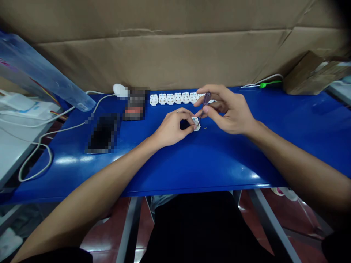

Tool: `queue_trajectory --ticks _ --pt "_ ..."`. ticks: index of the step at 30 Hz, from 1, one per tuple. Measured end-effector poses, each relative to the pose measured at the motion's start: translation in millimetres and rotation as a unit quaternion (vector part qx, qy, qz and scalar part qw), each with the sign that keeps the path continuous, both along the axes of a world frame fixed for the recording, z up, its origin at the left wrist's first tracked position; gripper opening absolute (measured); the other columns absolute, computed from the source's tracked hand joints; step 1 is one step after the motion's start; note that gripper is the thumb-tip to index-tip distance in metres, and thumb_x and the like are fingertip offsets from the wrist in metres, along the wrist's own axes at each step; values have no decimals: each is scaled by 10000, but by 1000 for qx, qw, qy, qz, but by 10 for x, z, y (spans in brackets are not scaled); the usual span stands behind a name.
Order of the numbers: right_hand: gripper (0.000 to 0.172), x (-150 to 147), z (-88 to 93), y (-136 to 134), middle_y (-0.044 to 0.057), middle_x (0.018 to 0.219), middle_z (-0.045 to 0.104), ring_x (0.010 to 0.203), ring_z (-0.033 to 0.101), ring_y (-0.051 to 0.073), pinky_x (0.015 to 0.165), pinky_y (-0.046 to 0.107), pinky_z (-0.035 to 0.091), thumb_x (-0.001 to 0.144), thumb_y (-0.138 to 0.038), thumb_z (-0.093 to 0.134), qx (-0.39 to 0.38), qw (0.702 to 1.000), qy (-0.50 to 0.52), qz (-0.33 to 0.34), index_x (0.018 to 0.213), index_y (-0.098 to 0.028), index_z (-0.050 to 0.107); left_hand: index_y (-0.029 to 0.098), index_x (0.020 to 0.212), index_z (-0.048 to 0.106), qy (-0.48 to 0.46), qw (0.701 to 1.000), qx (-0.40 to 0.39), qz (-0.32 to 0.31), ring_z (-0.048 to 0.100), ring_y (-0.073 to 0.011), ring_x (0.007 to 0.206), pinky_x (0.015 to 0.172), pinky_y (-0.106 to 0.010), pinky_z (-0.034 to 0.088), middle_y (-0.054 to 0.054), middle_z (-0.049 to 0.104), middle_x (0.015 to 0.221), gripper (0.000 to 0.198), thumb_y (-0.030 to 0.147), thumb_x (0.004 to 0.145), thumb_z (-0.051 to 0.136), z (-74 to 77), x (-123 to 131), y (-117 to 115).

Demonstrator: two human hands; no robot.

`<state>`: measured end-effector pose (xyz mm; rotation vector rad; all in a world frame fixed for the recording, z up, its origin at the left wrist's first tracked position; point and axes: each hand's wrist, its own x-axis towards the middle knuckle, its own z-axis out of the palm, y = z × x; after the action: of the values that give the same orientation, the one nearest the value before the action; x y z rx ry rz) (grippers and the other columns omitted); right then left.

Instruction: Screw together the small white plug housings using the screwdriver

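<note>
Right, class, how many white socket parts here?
7 socket parts: six in a row at the table's back, one in the left hand. More may hide behind the right hand.

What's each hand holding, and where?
The left hand pinches a small white socket module by its edge; right hand holds a screwdriver by its purple handle, tip at the module.

blue table [192, 164] bearing white sockets [174, 98], cable [55, 131]

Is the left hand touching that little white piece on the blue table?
Touching. The head view shows the left hand pinching the white piece with no gap between them; the right hand holds a screwdriver.
</note>
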<state>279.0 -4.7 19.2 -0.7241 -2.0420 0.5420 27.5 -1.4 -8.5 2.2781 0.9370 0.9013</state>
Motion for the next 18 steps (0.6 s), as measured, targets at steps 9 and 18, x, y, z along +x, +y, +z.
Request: queue_trajectory --ticks 9,18 --pt "481 -60 31 -56 -8 1122 854 758 840 175 687 322 741 1034 -406 815 95 993 -6 -64 1508 -371 743 259 933 846 -8 1000 4 -8 808 -251 1141 1142 -472 608 -55 843 1201 76 250 985 793 -10 6 2" --pt "400 -28 -1 -59 30 1212 824 917 898 246 812 396 795 1099 -403 727 -21 999 32 -31 1498 -381 713 263 934 863 -4 1000 1 -1 808 -264 1153 1163 -489 598 -52 844 1223 86 219 973 800 2 9 -11"
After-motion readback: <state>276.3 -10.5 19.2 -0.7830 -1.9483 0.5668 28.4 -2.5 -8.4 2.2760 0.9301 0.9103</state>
